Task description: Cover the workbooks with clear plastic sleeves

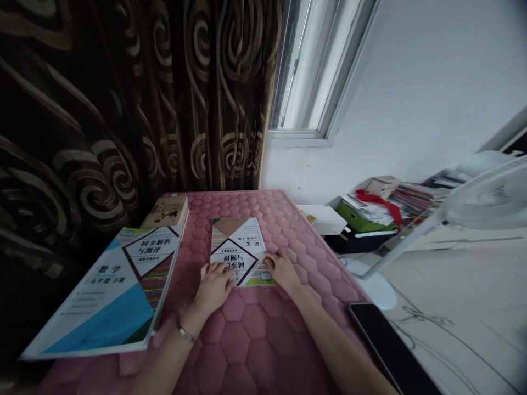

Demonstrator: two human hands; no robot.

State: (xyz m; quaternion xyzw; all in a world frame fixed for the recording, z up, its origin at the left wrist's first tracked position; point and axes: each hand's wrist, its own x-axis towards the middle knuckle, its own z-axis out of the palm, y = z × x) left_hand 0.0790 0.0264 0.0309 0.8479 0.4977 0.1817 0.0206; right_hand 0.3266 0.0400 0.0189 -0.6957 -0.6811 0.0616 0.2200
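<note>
A workbook (249, 236) with Chinese lettering on its white, brown and striped cover lies closed on the pink quilted cover. My left hand (214, 285) rests on its near left corner, fingers spread and slightly bent over the cover. At its right edge, my right hand (283, 269) has its fingers curled and pressed against the side; the thumb is hardly visible. To the left lies a larger blue-and-white workbook (111, 291), which partly covers a thick tan book (168, 213) behind it.
Pink quilted padding (247, 340) covers the table. By its right edge lies a dark phone-like device (387, 345). A white fan (486, 192) stands on the right, near piled papers and a green box (349, 216). A patterned curtain (164, 109) hangs at the far left.
</note>
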